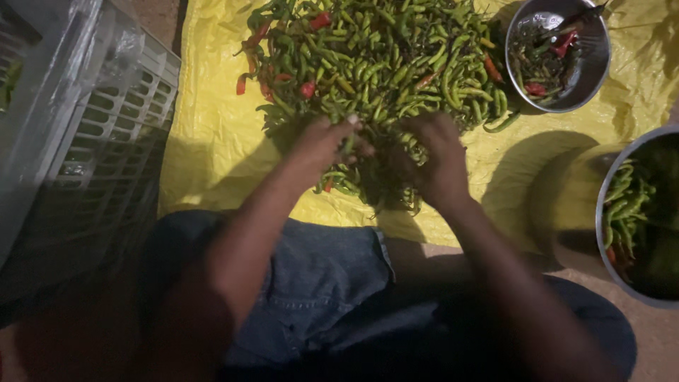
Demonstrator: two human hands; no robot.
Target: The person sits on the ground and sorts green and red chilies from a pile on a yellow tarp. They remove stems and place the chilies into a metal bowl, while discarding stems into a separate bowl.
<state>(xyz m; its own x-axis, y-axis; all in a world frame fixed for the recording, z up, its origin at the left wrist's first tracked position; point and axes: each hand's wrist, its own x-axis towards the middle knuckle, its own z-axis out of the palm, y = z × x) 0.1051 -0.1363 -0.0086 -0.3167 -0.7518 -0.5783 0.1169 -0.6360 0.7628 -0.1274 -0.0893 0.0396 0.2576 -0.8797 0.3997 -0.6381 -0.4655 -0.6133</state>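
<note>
- A produce-sorting spot on bare ground is shown, likely a farm yard or market floor.
- A heap of green and red chillies point(375, 78) is spread on a yellow plastic sheet point(212, 141).
- Two steel bowls point(590, 67) of sorted chillies are set beside it.
- A slatted plastic crate point(106, 141) is placed at one side.

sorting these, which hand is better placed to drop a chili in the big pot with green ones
Right, probably: the right hand lies nearer the large pot at the right edge; the left hand sits farther across the chili pile.
</note>
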